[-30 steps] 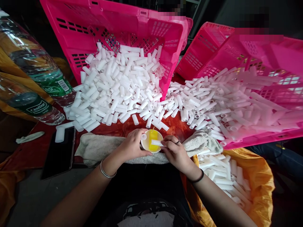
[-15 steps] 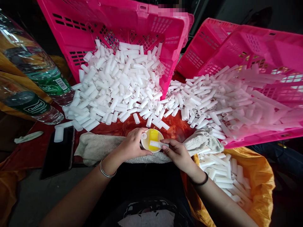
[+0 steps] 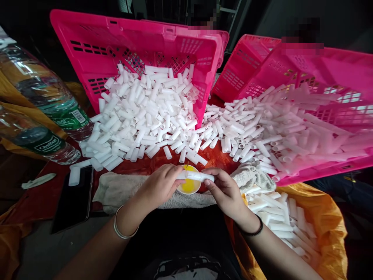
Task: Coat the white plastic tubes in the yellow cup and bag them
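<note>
My left hand [image 3: 159,184] and my right hand [image 3: 224,190] each pinch one end of a white plastic tube [image 3: 196,176], held level just above a small white cup of yellow liquid [image 3: 189,186]. The cup rests on a grey towel [image 3: 116,188] on my lap edge. Both hands have their fingers closed on the tube. Beyond the cup lie heaps of short white tubes [image 3: 151,112] spilling from two tipped pink crates.
A pink crate [image 3: 140,42] stands tipped at the back left, another [image 3: 344,77] at the right. An orange bag [image 3: 326,217] holds more tubes at my right. Two water bottles [image 3: 49,97] lie at the left, beside a black phone [image 3: 72,196].
The tube, earlier dipped in the cup by my right hand, is now lifted above it and held by both hands. My left hand has left the cup's rim.
</note>
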`<action>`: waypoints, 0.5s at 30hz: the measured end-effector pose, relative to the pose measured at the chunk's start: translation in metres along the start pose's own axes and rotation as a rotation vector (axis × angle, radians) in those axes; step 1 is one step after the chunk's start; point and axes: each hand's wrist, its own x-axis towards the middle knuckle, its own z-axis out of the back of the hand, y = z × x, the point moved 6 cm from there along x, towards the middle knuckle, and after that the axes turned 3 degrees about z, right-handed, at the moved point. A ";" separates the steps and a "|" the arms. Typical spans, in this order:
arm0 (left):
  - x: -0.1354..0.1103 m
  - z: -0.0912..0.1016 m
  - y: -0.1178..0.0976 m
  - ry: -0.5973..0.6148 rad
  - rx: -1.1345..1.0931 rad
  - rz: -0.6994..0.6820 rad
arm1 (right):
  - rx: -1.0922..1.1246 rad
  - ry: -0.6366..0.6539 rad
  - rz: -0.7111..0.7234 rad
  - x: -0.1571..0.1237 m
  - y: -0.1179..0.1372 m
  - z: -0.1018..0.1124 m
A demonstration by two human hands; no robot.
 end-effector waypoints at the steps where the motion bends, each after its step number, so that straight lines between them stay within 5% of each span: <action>1: 0.001 0.004 -0.006 -0.001 0.045 -0.031 | 0.025 0.026 -0.043 0.001 0.001 -0.002; 5: 0.003 0.008 -0.025 0.042 0.195 -0.081 | 0.006 0.170 -0.136 0.007 0.011 -0.011; 9: 0.001 0.004 -0.035 0.123 0.049 0.007 | -0.106 0.236 -0.127 0.013 0.019 -0.012; 12: -0.002 -0.002 -0.042 0.180 -0.260 0.181 | -0.352 0.138 0.116 0.013 0.032 -0.008; 15: -0.013 -0.022 -0.056 0.368 -0.758 0.481 | -0.451 0.070 0.398 0.003 0.051 -0.015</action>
